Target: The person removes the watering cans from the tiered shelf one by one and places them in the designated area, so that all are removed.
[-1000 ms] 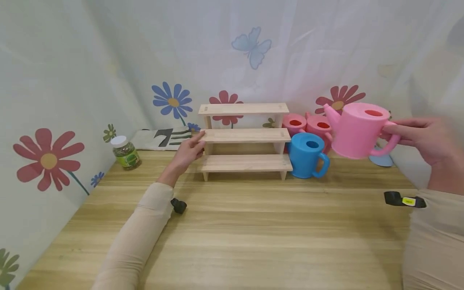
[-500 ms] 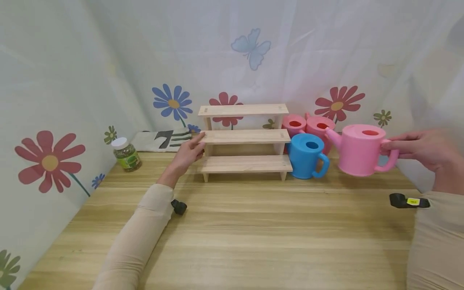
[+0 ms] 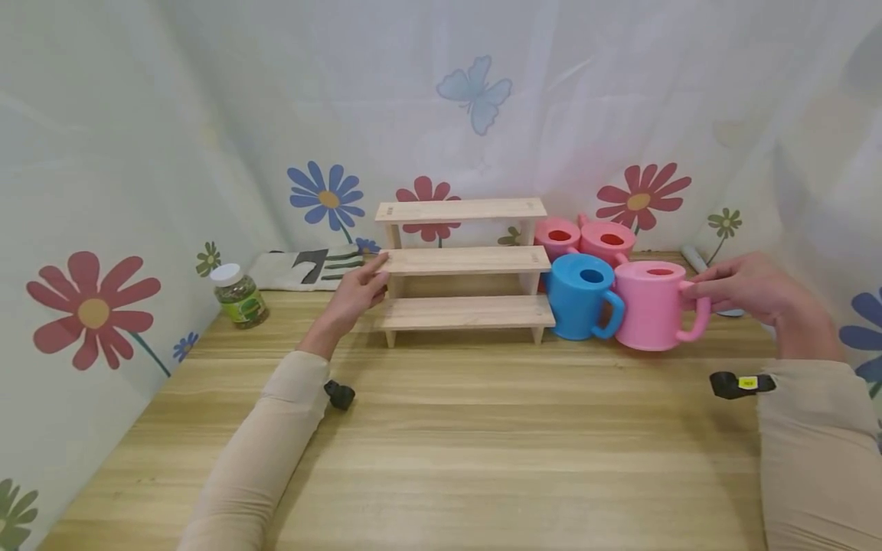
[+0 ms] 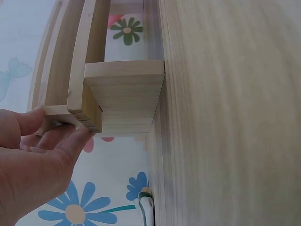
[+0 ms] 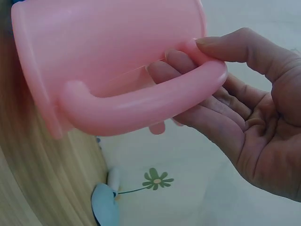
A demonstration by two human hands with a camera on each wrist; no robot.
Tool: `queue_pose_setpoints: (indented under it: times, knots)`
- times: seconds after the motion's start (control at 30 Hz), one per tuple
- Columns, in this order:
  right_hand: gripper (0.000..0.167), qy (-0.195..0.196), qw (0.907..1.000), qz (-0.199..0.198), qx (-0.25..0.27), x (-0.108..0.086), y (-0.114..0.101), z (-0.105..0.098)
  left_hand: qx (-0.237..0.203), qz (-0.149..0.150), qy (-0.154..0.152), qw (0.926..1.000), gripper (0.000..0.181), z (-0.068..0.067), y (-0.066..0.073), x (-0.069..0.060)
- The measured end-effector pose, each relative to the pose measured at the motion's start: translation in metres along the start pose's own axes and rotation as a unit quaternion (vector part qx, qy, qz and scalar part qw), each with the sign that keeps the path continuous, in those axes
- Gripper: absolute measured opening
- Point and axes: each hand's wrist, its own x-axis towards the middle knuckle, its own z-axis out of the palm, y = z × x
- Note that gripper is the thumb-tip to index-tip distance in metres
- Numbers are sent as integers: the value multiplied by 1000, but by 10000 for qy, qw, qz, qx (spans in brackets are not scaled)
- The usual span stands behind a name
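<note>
My right hand (image 3: 751,291) grips the handle of a pink watering can (image 3: 648,314), fingers through the loop and thumb at its top in the right wrist view. The can is nearly upright beside a blue watering can (image 3: 577,310); whether its base touches the table I cannot tell. Its spout is mostly hidden behind the blue can. Two more pink watering cans, one near the shelf (image 3: 549,232) and one to its right (image 3: 598,243), stand behind. With thumb and fingers, my left hand (image 3: 350,300) holds the left end of a three-step wooden shelf (image 3: 468,260), its middle step.
A jar (image 3: 241,298) with a white lid stands at the left, near a pair of folded gloves (image 3: 282,269). A light blue tool (image 5: 105,205) lies at the right rear of the wooden table (image 3: 482,444). A flower-printed curtain (image 3: 386,92) encloses the back and sides.
My right hand has lowered the pink watering can and brought it left, up against the blue one in view. My left hand keeps its place on the wooden shelf.
</note>
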Motion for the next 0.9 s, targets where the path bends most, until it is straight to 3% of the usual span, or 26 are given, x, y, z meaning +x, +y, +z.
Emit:
queue_pose_setpoints:
  times: [0.17,0.43,0.9]
  knots:
    - [53,-229,9996,87,-122,1,4,1,-96,-9,-38,9999,53,0,-1,1]
    - [43,-636,9960,317,-550,0,7,1,14,-30,17,10000,53,1,-1,1]
    - [42,-775,9946,310,-625,6,1,11,1,-64,21,10000,53,1,2,0]
